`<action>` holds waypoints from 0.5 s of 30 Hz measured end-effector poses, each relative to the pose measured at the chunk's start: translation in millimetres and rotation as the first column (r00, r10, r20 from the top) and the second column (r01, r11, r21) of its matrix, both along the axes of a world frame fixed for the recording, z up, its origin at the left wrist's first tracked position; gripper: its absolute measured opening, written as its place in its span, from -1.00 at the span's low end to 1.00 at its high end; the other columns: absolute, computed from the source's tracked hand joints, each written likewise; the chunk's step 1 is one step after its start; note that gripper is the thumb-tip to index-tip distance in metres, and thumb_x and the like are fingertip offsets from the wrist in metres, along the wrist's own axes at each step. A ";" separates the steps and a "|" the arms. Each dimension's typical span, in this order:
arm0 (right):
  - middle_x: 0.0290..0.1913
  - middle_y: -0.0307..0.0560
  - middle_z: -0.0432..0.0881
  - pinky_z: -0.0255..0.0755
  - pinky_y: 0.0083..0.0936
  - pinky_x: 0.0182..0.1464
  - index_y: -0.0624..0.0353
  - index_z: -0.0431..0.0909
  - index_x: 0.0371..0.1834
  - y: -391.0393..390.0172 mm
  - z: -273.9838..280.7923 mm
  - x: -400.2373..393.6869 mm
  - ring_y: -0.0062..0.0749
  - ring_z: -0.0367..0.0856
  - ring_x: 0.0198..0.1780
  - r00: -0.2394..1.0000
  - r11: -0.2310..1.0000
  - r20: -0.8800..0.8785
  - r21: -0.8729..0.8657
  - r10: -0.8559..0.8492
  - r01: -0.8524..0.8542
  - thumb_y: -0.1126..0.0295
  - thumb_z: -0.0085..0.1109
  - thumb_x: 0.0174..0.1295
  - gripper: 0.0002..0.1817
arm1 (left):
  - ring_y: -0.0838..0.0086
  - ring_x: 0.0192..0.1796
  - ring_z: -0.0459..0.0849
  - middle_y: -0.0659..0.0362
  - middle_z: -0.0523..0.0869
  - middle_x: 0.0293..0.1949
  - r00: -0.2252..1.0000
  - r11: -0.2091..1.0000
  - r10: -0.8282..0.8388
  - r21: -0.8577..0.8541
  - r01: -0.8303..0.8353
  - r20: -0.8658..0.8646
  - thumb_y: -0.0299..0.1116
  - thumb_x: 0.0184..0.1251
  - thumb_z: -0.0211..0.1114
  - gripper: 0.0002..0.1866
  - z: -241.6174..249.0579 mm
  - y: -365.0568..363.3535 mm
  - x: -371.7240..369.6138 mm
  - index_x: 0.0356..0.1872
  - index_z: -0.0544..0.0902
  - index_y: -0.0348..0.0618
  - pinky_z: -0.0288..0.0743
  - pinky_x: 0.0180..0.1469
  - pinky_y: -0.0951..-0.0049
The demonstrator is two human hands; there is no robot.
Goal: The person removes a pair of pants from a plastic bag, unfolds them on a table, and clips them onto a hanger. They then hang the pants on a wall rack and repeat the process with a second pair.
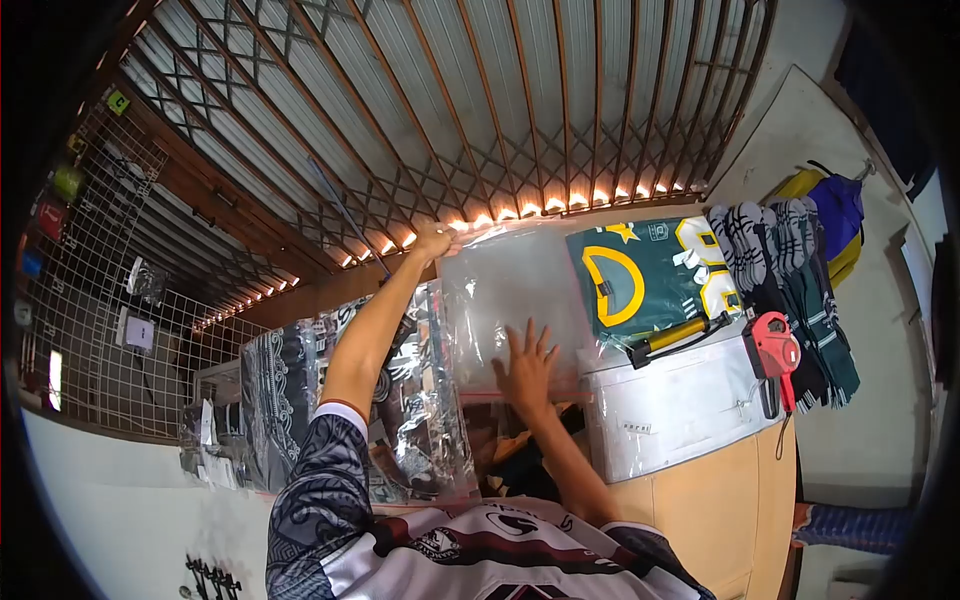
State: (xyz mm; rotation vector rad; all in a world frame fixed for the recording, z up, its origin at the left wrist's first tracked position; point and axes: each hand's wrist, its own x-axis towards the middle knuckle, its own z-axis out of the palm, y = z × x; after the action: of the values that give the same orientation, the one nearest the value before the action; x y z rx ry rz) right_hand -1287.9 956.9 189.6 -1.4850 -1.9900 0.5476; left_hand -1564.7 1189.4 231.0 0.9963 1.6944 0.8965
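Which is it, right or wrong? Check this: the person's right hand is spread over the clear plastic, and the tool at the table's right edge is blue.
Wrong on the colour: the tool at the right edge of the table is red, as the head view shows. The right hand is spread over the clear plastic.

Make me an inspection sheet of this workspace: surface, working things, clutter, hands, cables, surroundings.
Surface: tan top, bare at near right.
Job's things: clear plastic, spread out.
Clutter: yellow-and-black tool, red handheld device and green shirt right of the plastic; bagged garments left.
Hands: left hand at the plastic's far left corner, grip unclear; right hand over its near part, fingers spread.
Cables: nothing seen plugged in.
Surroundings: folding metal gate ahead, wire grid left, patterned socks right.
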 end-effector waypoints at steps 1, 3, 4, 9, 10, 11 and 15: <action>0.65 0.39 0.03 -0.12 0.62 0.48 0.03 0.39 0.50 -9.0 -6.2 -4.1 0.56 -0.10 0.63 1.000 0.999 0.006 -0.030 0.013 -0.013 0.25 0.45 0.19 -0.24 | 0.26 -0.10 0.85 -0.03 0.77 -0.08 1.000 1.000 0.015 -0.024 -0.015 -0.019 -0.40 0.58 0.23 -0.78 -13.2 7.0 -7.5 -0.03 0.66 -0.41 0.80 -0.08 0.42; 0.65 0.41 0.01 -0.16 0.62 0.50 0.03 0.39 0.50 -21.8 -20.4 -10.1 0.58 -0.12 0.64 0.999 0.997 0.018 -0.073 0.036 -0.034 0.23 0.44 0.19 -0.24 | 0.28 -0.17 0.85 -0.02 0.77 -0.13 0.997 0.997 0.047 -0.050 -0.050 -0.059 -0.42 0.52 0.28 -0.78 -31.4 17.2 -22.0 -0.01 0.66 -0.39 0.81 -0.15 0.43; 0.66 0.41 0.00 -0.18 0.61 0.50 0.03 0.40 0.51 -25.1 -28.2 -13.0 0.58 -0.14 0.64 0.999 0.995 0.024 -0.084 0.046 -0.043 0.22 0.43 0.20 -0.24 | 0.29 -0.18 0.85 -0.01 0.77 -0.15 0.995 0.995 0.055 -0.075 -0.062 -0.088 -0.42 0.51 0.29 -0.78 -36.0 20.1 -26.5 -0.01 0.67 -0.39 0.81 -0.16 0.43; 0.66 0.43 -0.02 -0.24 0.60 0.52 0.04 0.41 0.52 -35.5 -42.4 -20.0 0.58 -0.14 0.64 0.996 0.982 0.043 -0.175 0.074 -0.065 0.18 0.40 0.23 -0.25 | 0.39 -0.22 0.85 0.08 0.77 -0.26 0.986 0.991 0.071 -0.100 -0.086 -0.150 -0.37 0.44 0.35 -0.72 -74.7 29.9 -56.0 0.01 0.69 -0.37 0.79 -0.20 0.46; 0.66 0.43 -0.02 -0.24 0.59 0.53 0.04 0.41 0.52 -35.5 -41.0 -19.9 0.58 -0.14 0.64 0.997 0.980 0.019 -0.183 0.078 -0.074 0.19 0.40 0.24 -0.26 | 0.33 -0.14 0.85 0.02 0.77 -0.19 0.966 0.991 0.011 -0.124 -0.044 -0.260 -0.32 0.45 0.35 -0.66 -87.1 37.5 -67.0 0.08 0.67 -0.38 0.78 -0.12 0.42; 0.66 0.43 -0.02 -0.24 0.58 0.53 0.04 0.41 0.51 -35.5 -39.7 -18.9 0.58 -0.13 0.64 0.997 0.978 -0.005 -0.191 0.080 -0.080 0.20 0.39 0.25 -0.27 | 0.28 -0.07 0.84 -0.03 0.78 -0.11 0.930 0.988 -0.055 -0.153 -0.001 -0.363 -0.28 0.46 0.35 -0.60 -98.6 48.2 -76.4 0.15 0.64 -0.40 0.76 -0.03 0.37; 0.67 0.44 -0.04 -0.26 0.57 0.53 0.07 0.38 0.52 -31.5 -13.3 -3.7 0.60 -0.14 0.64 0.993 0.989 -0.113 -0.142 0.035 -0.051 0.25 0.39 0.27 -0.28 | 0.05 0.30 0.68 -0.26 0.67 0.23 0.572 0.936 0.002 0.202 0.287 -0.821 -0.13 0.50 0.33 -0.34 -0.4 -2.0 11.7 0.41 0.45 -0.46 0.56 0.34 0.23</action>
State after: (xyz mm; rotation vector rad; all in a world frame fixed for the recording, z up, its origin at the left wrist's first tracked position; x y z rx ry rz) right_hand -1291.6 925.4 176.3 -1.4658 -1.9353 0.7898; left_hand -1553.1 1187.4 230.6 1.9743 2.1981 0.6203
